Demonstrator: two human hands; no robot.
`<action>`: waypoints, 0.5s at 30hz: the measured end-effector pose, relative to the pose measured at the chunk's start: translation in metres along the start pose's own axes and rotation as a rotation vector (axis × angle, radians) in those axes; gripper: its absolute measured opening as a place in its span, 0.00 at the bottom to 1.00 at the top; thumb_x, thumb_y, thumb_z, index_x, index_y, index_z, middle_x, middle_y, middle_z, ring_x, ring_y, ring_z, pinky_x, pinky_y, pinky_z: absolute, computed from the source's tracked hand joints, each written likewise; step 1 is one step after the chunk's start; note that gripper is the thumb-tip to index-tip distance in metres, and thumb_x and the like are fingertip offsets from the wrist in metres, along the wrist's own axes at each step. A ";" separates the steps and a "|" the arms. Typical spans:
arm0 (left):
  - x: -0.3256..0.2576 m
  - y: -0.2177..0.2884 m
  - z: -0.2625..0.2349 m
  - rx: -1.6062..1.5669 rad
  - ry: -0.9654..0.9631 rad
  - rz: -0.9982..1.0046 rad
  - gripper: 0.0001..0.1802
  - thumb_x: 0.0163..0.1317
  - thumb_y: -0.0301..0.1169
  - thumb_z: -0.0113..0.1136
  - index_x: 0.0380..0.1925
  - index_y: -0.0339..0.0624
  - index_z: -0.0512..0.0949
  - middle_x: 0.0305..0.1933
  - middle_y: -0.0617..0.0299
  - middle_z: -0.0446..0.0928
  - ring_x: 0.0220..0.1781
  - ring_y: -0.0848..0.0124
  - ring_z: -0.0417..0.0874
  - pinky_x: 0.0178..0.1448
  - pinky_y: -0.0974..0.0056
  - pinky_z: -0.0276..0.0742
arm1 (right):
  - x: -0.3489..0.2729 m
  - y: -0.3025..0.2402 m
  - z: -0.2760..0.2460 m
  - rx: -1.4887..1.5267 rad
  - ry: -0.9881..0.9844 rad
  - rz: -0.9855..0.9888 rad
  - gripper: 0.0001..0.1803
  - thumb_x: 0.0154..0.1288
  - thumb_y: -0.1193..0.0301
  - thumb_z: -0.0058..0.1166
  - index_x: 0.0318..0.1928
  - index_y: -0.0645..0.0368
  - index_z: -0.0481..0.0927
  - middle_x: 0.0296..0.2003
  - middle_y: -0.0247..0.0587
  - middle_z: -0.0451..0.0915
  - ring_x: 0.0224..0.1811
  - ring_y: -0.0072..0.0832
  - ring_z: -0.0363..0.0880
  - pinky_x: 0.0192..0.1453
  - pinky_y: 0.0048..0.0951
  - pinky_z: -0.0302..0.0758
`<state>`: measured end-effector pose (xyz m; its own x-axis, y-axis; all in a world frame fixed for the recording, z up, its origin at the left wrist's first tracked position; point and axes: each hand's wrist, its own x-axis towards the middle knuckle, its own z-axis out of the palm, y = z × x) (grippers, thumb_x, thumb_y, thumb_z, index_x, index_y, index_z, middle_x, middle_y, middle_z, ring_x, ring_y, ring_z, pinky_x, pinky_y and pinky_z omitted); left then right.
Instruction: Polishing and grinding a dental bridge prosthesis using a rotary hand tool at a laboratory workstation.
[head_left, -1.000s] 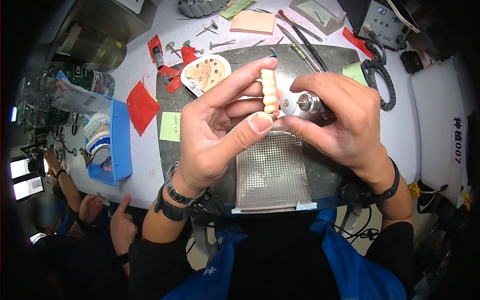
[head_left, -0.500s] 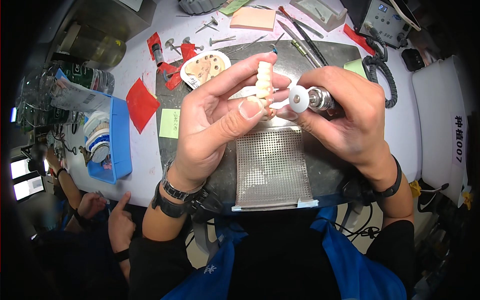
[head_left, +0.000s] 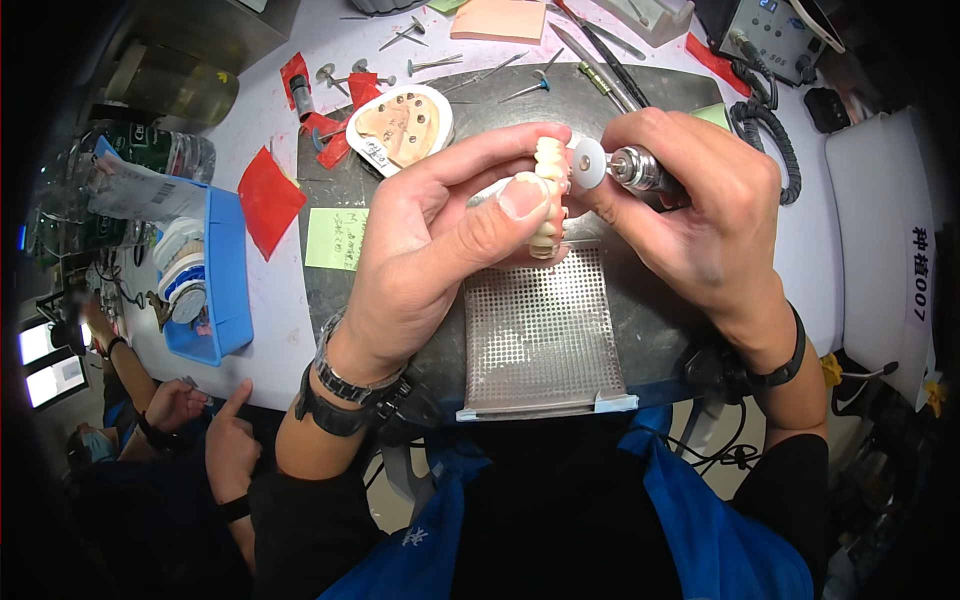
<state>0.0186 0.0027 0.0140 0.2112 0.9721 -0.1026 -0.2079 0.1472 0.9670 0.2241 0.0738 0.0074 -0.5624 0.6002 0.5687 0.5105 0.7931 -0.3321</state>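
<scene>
A dental bridge (head_left: 551,170), a row of cream teeth with pink gum along one side, stands upright in my left hand (head_left: 420,250). That thumb presses across its near face, while the fingers support it from behind. My right hand (head_left: 705,195) is closed around a metal rotary handpiece (head_left: 642,167) tipped with a round, pale grey disc (head_left: 589,160). The disc's edge sits right beside the pink side of the bridge; whether they touch I cannot tell. Beyond my left fingers lies a dental model (head_left: 402,130) with a white base and dark round holes in its tan surface.
Below my hands is a perforated metal grille (head_left: 540,335). Burs and slim tools lie along the back; a control box (head_left: 765,40) with a coiled cord (head_left: 785,160) stands at right. To the left are a blue bin (head_left: 228,275), red sheets and a co-worker's hands (head_left: 228,440).
The bridge has shifted right and turned in my left fingers, showing more of its lower end. The disc has moved up and left relative to it, beside its upper part. The whole view shifted slightly.
</scene>
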 end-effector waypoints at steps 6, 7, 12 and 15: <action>-0.001 -0.001 0.002 -0.183 0.018 -0.004 0.29 0.68 0.33 0.60 0.63 0.24 0.67 0.55 0.49 0.76 0.50 0.72 0.82 0.56 0.67 0.80 | 0.000 -0.002 0.000 -0.013 0.005 0.006 0.12 0.45 0.75 0.69 0.32 0.58 0.81 0.20 0.37 0.75 0.18 0.29 0.72 0.22 0.28 0.65; -0.001 -0.001 0.002 -0.186 0.025 -0.001 0.30 0.68 0.33 0.61 0.63 0.24 0.67 0.55 0.48 0.76 0.51 0.71 0.82 0.56 0.67 0.80 | 0.000 -0.003 0.000 -0.012 0.004 0.018 0.12 0.45 0.75 0.69 0.31 0.58 0.81 0.19 0.36 0.75 0.18 0.29 0.71 0.22 0.29 0.64; 0.000 -0.002 0.001 -0.179 0.016 -0.009 0.30 0.68 0.34 0.61 0.63 0.24 0.67 0.56 0.48 0.75 0.51 0.71 0.82 0.56 0.68 0.80 | 0.000 -0.001 0.000 -0.009 0.021 0.000 0.12 0.45 0.74 0.70 0.31 0.57 0.81 0.18 0.36 0.73 0.18 0.30 0.71 0.22 0.29 0.63; -0.001 -0.001 0.001 -0.183 0.014 -0.019 0.30 0.68 0.33 0.61 0.63 0.24 0.66 0.56 0.48 0.75 0.51 0.71 0.82 0.56 0.68 0.80 | 0.000 -0.002 0.000 -0.009 0.021 0.002 0.11 0.44 0.74 0.70 0.31 0.57 0.81 0.18 0.36 0.73 0.18 0.30 0.71 0.22 0.29 0.64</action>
<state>0.0192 0.0017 0.0133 0.2037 0.9710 -0.1252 -0.3747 0.1955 0.9063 0.2231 0.0725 0.0083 -0.5474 0.5994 0.5840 0.5178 0.7908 -0.3263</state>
